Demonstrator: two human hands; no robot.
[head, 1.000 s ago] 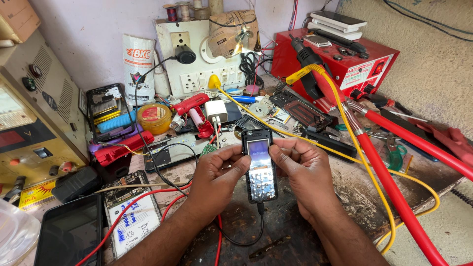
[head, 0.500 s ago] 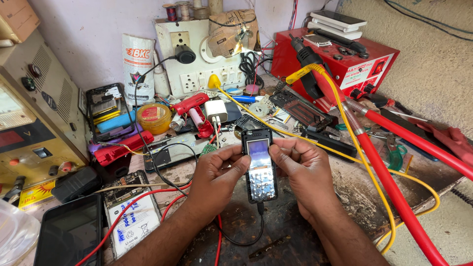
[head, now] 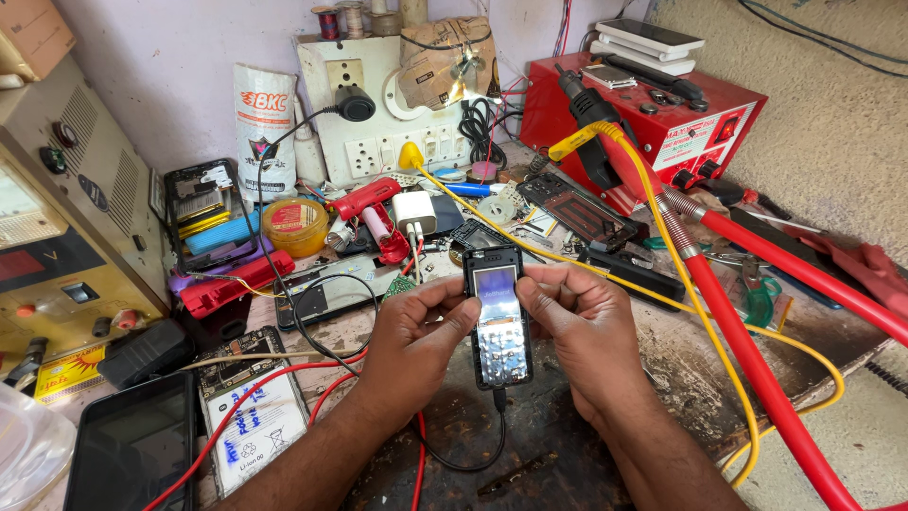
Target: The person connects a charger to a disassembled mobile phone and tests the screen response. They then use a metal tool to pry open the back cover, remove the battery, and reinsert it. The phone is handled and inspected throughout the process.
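Observation:
A small black keypad phone (head: 497, 317) with a lit screen is held upright above the workbench, a thin black cable (head: 468, 462) plugged into its bottom end. My left hand (head: 413, 336) grips its left side, thumb and forefinger near the screen. From the other side my right hand (head: 580, 326) holds it, thumb by the upper edge of the screen. Both forearms reach in from the bottom of the view.
A red box unit (head: 662, 118) stands at the back right, thick red hoses (head: 757, 369) and a yellow wire (head: 662, 237) running from it. A white socket board (head: 378, 104), a red tool (head: 374, 203), a white charger (head: 413, 213), a yellow-beige meter unit (head: 57, 237), and a dark tablet (head: 128, 445) crowd the bench.

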